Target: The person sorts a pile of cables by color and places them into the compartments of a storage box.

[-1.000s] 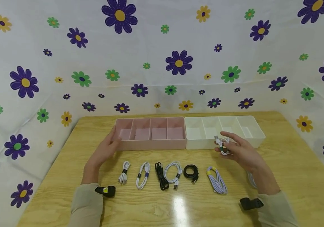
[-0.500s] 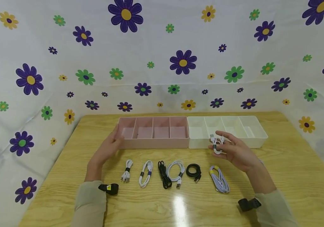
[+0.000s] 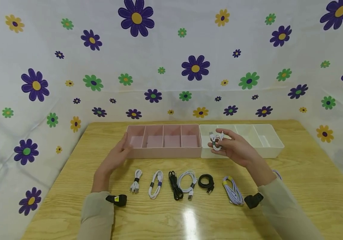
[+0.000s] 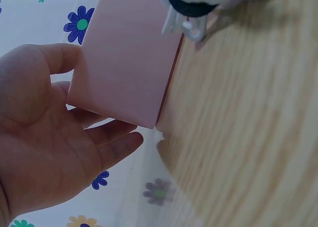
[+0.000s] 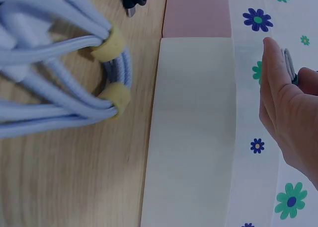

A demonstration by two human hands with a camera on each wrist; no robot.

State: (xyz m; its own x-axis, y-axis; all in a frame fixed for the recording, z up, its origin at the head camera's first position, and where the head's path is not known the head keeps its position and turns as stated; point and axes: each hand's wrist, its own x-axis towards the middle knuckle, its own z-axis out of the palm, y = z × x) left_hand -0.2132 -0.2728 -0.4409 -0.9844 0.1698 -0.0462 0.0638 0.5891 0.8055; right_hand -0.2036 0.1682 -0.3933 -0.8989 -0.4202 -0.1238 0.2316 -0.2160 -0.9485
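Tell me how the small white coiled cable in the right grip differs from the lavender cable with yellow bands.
The small white coiled cable is in the right grip; the looped lavender cable lies on the wooden table. The white cable has a dark band; the lavender cable has yellow bands. The white cable makes a smaller bundle than the lavender cable. Both are bundled.

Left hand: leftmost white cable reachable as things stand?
Likely yes: the cable lies near the left hand with nothing over it, though that hand would first have to leave the pink box.
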